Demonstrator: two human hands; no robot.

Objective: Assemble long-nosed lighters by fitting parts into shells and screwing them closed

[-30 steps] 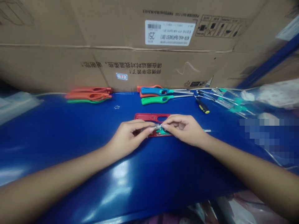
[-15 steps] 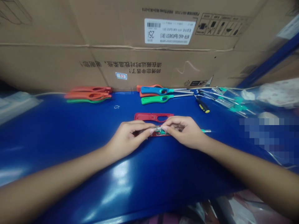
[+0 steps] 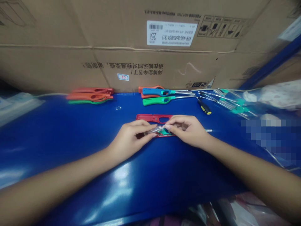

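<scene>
My left hand pinches a clear cylindrical piece, which looks like a lighter's fuel tank. At the tank's right end, my right hand has thumb and forefinger closed on something small and pale that I cannot make out. Beneath the hands lies a red lighter half-shell with a green trigger part in it; a metal tip sticks out beyond my right hand. Just behind, the other red half-shell rests on the table, partly covered by my right fingers.
Green and blue lighters lie at the back, with orange handle shells to the left. A black-yellow screwdriver and several metal rods with green parts lie back right. A cardboard box walls off the rear.
The clear tank now shows more, tilted between my fingers above the red half-shell. My right hand has shifted slightly to the right, and the view has moved a little.
</scene>
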